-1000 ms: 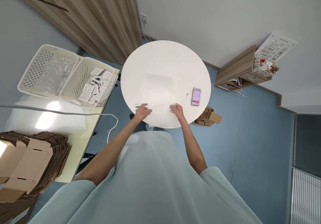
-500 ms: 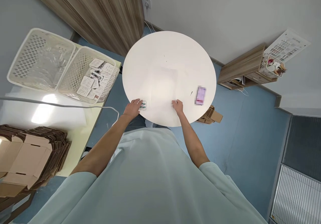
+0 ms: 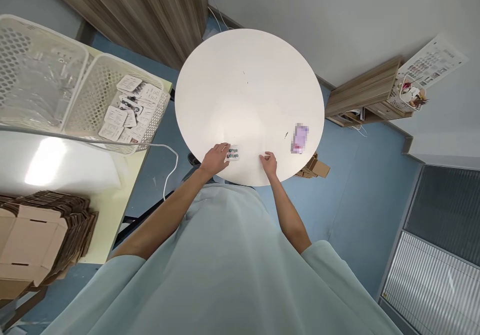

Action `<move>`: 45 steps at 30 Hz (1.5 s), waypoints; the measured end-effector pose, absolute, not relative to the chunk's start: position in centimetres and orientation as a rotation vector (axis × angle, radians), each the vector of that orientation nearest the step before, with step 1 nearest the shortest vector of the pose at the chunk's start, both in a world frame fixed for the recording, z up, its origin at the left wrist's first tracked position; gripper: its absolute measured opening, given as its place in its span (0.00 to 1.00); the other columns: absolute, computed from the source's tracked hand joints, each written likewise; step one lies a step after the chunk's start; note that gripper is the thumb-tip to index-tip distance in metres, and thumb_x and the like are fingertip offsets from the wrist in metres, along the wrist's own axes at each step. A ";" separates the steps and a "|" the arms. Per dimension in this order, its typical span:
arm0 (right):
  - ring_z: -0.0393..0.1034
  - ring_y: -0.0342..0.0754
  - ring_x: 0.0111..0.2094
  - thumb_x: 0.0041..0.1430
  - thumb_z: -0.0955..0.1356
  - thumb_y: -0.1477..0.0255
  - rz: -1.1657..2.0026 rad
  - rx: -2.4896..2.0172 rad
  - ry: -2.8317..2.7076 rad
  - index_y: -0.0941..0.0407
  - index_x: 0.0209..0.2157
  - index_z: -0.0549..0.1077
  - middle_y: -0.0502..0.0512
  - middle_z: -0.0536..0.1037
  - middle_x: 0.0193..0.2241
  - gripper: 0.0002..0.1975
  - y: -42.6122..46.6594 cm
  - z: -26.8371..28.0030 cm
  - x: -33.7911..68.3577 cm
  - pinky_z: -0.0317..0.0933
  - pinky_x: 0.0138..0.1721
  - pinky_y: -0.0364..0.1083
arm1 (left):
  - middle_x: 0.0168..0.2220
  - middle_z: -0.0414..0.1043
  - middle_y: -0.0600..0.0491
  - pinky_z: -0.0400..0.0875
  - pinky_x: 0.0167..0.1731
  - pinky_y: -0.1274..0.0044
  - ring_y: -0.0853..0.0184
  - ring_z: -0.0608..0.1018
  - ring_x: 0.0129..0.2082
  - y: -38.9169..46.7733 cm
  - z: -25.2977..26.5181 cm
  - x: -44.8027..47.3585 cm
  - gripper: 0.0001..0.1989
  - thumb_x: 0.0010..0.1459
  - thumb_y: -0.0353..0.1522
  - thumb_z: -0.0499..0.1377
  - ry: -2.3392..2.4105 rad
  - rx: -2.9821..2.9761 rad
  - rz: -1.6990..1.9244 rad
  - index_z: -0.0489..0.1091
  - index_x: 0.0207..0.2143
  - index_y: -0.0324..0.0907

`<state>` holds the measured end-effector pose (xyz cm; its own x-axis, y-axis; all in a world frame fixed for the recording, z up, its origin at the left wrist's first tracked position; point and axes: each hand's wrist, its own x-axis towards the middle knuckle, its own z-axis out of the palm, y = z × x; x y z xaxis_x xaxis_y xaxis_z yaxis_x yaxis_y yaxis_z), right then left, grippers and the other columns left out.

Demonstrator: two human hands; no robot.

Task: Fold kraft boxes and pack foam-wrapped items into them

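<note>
On the near part of a round white table, my left hand grips the left side of a small white tray holding several dark, round pieces in rows. Its fingertips rest on the tray's edge. To the right, my right hand is closed in a pinch at the corner of a thin, see-through sheet, which lies flat and shows only faintly against the tabletop. Whether the sheet is a bag, I cannot tell. The tray sits between the hands, touching only the left one.
A blurred purple item and a small dark sliver lie at the table's right. Leftward, a side table bears white baskets with cards and clear plastic, plus stacked cardboard boxes. A white cable hangs over its edge.
My left hand has slid the tray rightward, closer to my right hand. My right hand stays near the sheet's corner with its fingers pinched. The camera view has shifted slightly.
</note>
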<state>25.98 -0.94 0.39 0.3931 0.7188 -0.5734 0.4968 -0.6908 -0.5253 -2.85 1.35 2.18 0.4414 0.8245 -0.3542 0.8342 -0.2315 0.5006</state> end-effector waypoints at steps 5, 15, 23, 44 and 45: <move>0.80 0.52 0.47 0.64 0.71 0.61 1.191 -2.418 -0.983 0.55 0.53 0.75 0.57 0.85 0.43 0.19 -3.7 0.6 26.9 0.69 0.51 0.47 | 0.72 0.65 0.37 0.69 0.64 0.59 0.46 0.68 0.68 1.4 1.5 0.2 0.35 0.62 0.28 0.58 1.280 2.094 -0.113 0.62 0.72 0.36; 0.80 0.51 0.43 0.63 0.70 0.62 1.313 -2.319 -1.018 0.53 0.39 0.80 0.55 0.86 0.39 0.10 -5.7 1.2 27.0 0.71 0.49 0.48 | 0.69 0.65 0.38 0.71 0.63 0.59 0.45 0.68 0.68 0.9 0.5 0.3 0.35 0.60 0.29 0.60 1.301 2.062 -0.064 0.64 0.70 0.40; 0.79 0.51 0.42 0.64 0.69 0.63 1.306 -2.309 -1.158 0.52 0.36 0.78 0.55 0.86 0.39 0.09 -4.3 3.1 25.7 0.70 0.47 0.48 | 0.70 0.63 0.38 0.71 0.63 0.60 0.46 0.68 0.68 0.7 0.1 0.2 0.37 0.57 0.29 0.62 1.288 2.059 -0.052 0.63 0.69 0.39; 0.76 0.52 0.39 0.72 0.69 0.67 1.425 -1.950 -2.216 0.53 0.33 0.79 0.54 0.82 0.37 0.11 -1.1 3.3 15.0 0.67 0.41 0.47 | 0.52 0.84 0.45 0.75 0.54 0.69 0.55 0.84 0.51 -3.2 1.0 0.3 0.22 0.74 0.47 0.53 1.771 1.160 0.286 0.79 0.52 0.43; 0.76 0.53 0.39 0.72 0.69 0.67 1.416 -1.954 -2.242 0.53 0.32 0.78 0.55 0.82 0.36 0.12 -1.2 2.9 14.7 0.67 0.41 0.47 | 0.51 0.85 0.46 0.75 0.53 0.69 0.55 0.84 0.52 -3.2 0.9 0.3 0.20 0.72 0.46 0.55 1.785 1.133 0.277 0.80 0.51 0.43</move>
<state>14.74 -1.19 2.93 -0.2888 0.7379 -0.6099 0.8679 -0.0671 -0.4922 0.32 -3.16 0.88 -0.1001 0.7918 -0.6025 0.5719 0.5413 0.6164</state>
